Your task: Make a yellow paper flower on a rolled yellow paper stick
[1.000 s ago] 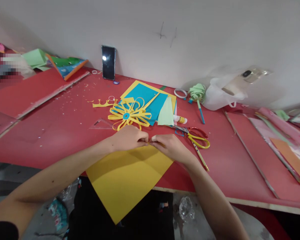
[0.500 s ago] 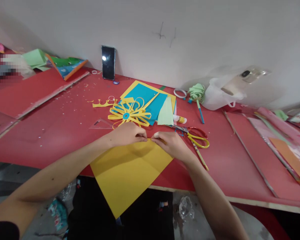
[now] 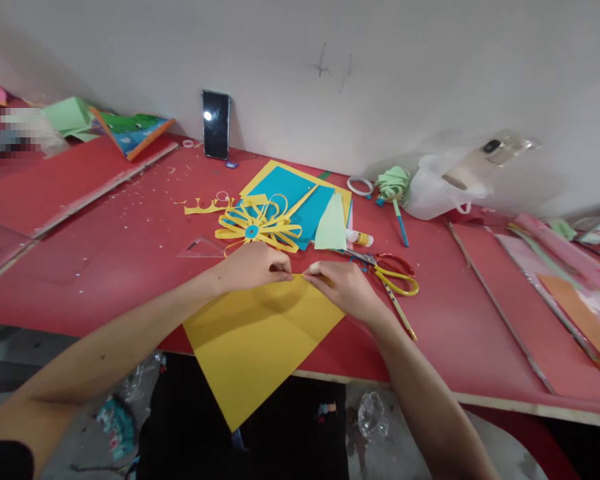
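A yellow sheet of paper (image 3: 260,347) lies at the front of the table, one corner hanging past the edge over my lap. My left hand (image 3: 260,267) pinches its far edge between thumb and fingers. Close beside it, my right hand (image 3: 340,283) pinches the same edge, a small gap between the fingertips. Just beyond my hands is a yellow paper-strip flower (image 3: 275,233) with a blue centre (image 3: 252,232). It overlaps blue sheets (image 3: 285,190) and a pale green paper piece (image 3: 331,227). Scissors (image 3: 397,277) with red and yellow handles lie right of my right hand.
A glue stick (image 3: 361,238), a pencil (image 3: 400,310) and a tape roll (image 3: 360,186) are on the red table (image 3: 130,280). A phone (image 3: 216,125) leans on the wall. At the back right stand a green paper rose (image 3: 394,185) and a white plastic bag (image 3: 430,190).
The sheet's near corner has shifted slightly up and its far edge has risen a little. Both hands keep their pinch in nearly the same place.
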Tool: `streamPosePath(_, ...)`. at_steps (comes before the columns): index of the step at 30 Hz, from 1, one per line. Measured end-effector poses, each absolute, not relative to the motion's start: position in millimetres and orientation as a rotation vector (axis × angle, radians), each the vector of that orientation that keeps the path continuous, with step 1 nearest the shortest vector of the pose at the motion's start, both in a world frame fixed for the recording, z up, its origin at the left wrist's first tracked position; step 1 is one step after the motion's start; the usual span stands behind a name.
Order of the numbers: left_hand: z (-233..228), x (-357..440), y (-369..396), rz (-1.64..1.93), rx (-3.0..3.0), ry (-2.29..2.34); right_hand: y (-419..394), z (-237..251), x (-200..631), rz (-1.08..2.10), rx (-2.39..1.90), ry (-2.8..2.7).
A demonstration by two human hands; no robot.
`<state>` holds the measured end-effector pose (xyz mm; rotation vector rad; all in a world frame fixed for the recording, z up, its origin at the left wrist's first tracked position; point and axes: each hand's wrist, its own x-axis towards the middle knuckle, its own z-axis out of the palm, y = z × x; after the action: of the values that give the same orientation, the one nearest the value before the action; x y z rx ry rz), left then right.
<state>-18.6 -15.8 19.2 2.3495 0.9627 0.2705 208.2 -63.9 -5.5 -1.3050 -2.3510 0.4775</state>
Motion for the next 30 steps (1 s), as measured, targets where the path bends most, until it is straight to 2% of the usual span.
streamPosePath(7,17,-16,-16,0.24,2.377,0.923,-64,-8,208,0.395,-1.277,-2.346)
streamPosePath(16,14,-18,-15,0.288,2.443,0.924,-63,-7,204,0.573,-1.307,-2.319)
streamPosePath(30,9,-17,-16,0.239,2.448,0.927,-64,-12,204,0.491,-1.26,-2.329)
